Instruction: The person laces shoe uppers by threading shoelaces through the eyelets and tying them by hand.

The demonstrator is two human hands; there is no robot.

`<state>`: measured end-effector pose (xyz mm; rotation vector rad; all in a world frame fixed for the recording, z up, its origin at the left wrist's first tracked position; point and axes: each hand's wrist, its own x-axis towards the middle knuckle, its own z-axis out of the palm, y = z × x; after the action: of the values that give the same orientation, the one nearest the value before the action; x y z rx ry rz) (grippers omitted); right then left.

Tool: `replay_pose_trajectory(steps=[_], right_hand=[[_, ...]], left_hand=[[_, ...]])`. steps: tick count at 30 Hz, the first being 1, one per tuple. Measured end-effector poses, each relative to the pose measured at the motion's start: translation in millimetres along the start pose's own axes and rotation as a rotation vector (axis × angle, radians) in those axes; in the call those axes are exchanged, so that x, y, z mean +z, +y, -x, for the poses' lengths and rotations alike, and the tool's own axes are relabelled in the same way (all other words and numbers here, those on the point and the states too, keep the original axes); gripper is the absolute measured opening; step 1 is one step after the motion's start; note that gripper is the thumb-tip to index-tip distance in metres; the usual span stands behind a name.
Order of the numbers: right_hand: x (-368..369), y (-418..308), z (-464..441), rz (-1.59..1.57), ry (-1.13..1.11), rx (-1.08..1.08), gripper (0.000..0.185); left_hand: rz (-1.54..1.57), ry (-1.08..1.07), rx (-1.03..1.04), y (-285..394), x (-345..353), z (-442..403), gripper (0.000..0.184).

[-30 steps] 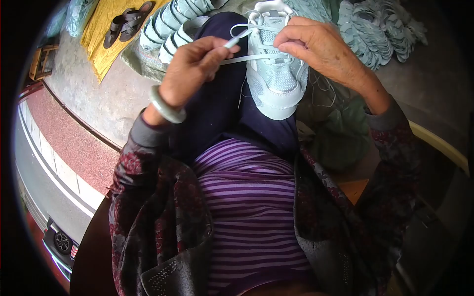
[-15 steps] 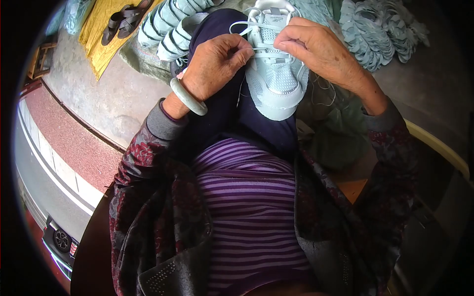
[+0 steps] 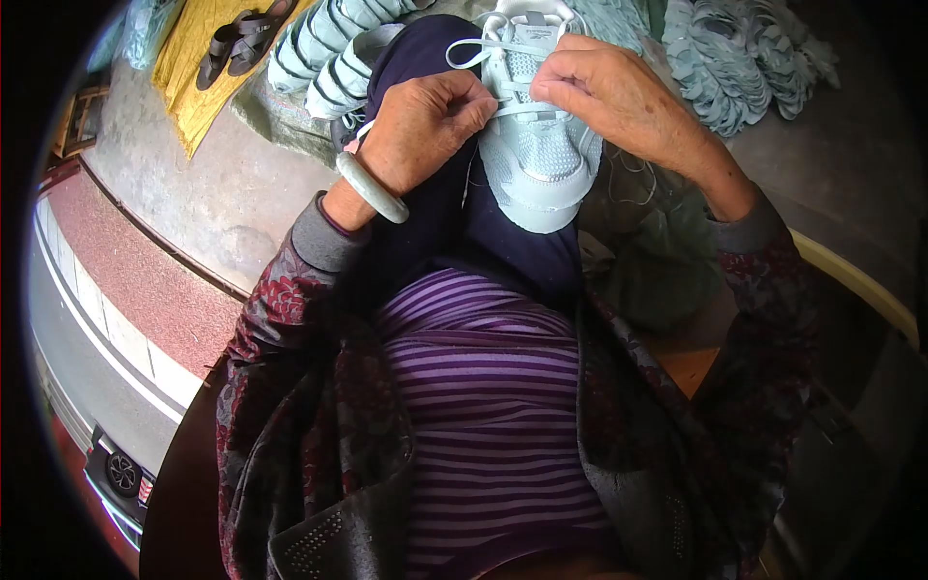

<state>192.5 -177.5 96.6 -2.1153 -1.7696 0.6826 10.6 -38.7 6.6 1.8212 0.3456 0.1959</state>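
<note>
A pale blue sneaker (image 3: 543, 188) rests on my dark-trousered lap, its toe pointing toward me. Its flat, light shoelace (image 3: 522, 110) runs across the tongue in rows, and a loop stands out at the upper left. My left hand (image 3: 425, 126) is closed in a pinch on the lace at the sneaker's left edge, a pale bangle round its wrist. Over the right side of the lacing, my right hand (image 3: 614, 101) is also pinched, thumb against forefinger. Whatever sits between its fingertips is hidden.
Bundles of pale blue shoe pieces (image 3: 338, 58) lie beyond my left knee, with another heap (image 3: 749, 68) at the upper right. Dark sandals (image 3: 237, 43) sit on a yellow cloth (image 3: 179, 82). Loose threads (image 3: 633, 184) hang right of the sneaker. A road with a car (image 3: 121, 474) shows at left.
My right hand has shifted very slightly left along the lacing. The sneaker has moved up a touch, and the loop at upper left has changed shape a little. My left hand keeps its pinch.
</note>
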Motion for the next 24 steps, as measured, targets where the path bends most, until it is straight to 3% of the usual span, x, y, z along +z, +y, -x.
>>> replay_pose_trajectory(steps=[10,14,20,24], right_hand=[[11.5,-3.1,-3.3,0.089,0.106,-0.005,0.020],[23.3,-2.7,-5.8,0.159,0.138,0.002,0.016],[29.2,-0.8,-1.8,0.008,0.187,0.033,0.013],[33.5,-1.5,-2.1,0.014,0.196,0.080,0.011]], left_hand=[[0.081,0.039,0.060,-3.2,4.6,-4.0,0.010],[-0.006,0.022,0.023,4.4,10.3,-8.4,0.010],[-0.072,0.025,0.055,-0.8,8.3,-10.1,0.013],[-0.277,0.019,0.177,3.7,6.7,-15.6,0.016]])
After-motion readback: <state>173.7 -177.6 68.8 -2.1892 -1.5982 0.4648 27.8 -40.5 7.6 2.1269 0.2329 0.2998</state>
